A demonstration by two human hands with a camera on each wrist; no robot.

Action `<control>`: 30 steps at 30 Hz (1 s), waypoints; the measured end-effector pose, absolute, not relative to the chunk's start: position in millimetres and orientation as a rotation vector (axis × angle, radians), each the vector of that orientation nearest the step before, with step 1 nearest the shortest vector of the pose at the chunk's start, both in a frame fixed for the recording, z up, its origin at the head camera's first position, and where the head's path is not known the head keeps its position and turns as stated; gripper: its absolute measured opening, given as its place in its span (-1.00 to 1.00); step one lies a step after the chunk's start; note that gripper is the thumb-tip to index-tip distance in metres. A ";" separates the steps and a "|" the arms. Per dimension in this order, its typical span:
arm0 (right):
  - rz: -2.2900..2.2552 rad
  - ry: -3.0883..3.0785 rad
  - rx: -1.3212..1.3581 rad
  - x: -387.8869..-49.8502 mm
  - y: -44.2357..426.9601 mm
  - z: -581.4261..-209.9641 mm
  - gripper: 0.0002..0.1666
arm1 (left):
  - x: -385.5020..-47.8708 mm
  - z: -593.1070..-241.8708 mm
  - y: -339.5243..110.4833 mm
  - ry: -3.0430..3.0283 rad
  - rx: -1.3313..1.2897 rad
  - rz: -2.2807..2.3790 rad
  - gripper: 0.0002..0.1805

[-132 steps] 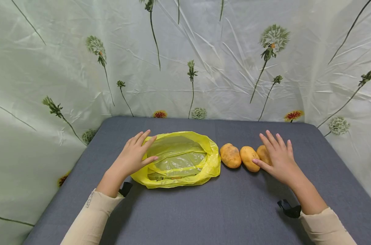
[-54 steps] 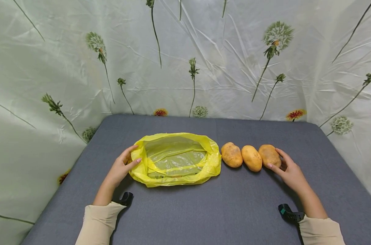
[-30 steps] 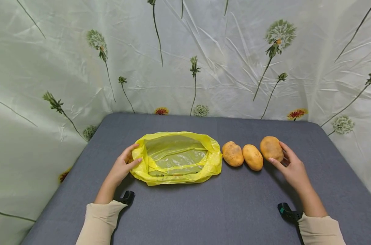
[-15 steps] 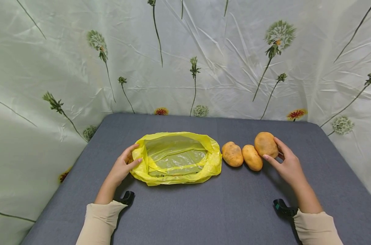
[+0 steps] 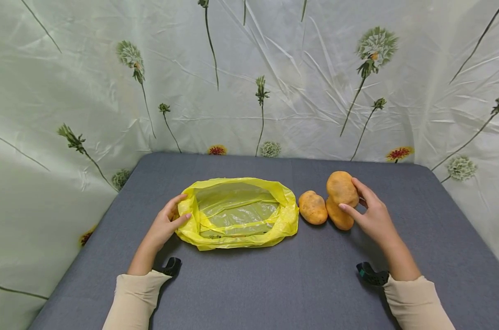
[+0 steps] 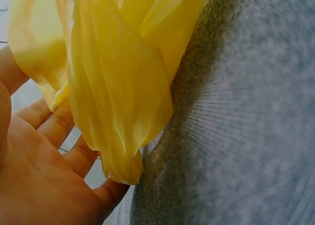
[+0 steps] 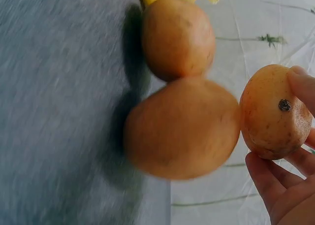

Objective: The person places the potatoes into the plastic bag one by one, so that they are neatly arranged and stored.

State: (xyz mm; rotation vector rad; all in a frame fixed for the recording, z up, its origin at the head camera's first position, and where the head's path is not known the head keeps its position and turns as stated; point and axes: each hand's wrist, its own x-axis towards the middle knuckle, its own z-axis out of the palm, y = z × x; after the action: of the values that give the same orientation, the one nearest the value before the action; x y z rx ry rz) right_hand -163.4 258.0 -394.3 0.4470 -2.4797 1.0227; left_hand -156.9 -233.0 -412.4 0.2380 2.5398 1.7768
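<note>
My right hand [image 5: 375, 220] grips a potato [image 5: 342, 188] between thumb and fingers, raised off the table. In the head view it overlaps the upper part of a second potato [image 5: 341, 219], which lies on the cloth. A third potato [image 5: 313, 208] lies just left of that one, beside a yellow plastic bag [image 5: 290, 221]. The bag's mouth is spread wide and faces up, with no object visible inside. At its left end my left hand [image 5: 160, 229] holds the rim. In the left wrist view, fingers [image 6: 59, 126] pass behind the hanging yellow plastic.
A dark grey cloth covers the table [image 5: 265, 288]. Behind and to the sides hangs a pale curtain [image 5: 307, 91] printed with flowers. A black strap device [image 5: 373, 274] sits on the right wrist, and another [image 5: 171, 266] on the left.
My right hand first hovered open, then took the rightmost potato, lifted it and carried it left over the middle one. My left hand came down onto the bag's left rim and stays there.
</note>
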 end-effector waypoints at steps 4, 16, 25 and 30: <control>1.022 -2.477 0.495 -167.5 247.8 -392.2 -0.14 | -164.4 -427.9 -239.9 2.529 0.234 1.791 -0.35; 1.077 -2.429 0.639 -177.6 209.9 -388.4 -0.11 | -167.6 -435.3 -243.8 2.578 0.253 1.744 -0.34; 1.164 -2.428 0.727 -179.2 181.8 -385.9 -0.11 | -166.2 -432.6 -241.2 2.551 0.240 1.776 -0.34; 1.232 -2.423 0.769 -180.0 164.0 -386.1 -0.13 | -166.5 -433.3 -242.0 2.567 0.240 1.759 -0.34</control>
State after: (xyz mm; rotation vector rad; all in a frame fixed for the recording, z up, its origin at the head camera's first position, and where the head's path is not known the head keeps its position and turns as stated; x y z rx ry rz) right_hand -180.0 164.0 -386.1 0.7692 -2.4227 1.2316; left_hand -166.5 -242.0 -433.3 0.2399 2.5666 1.7595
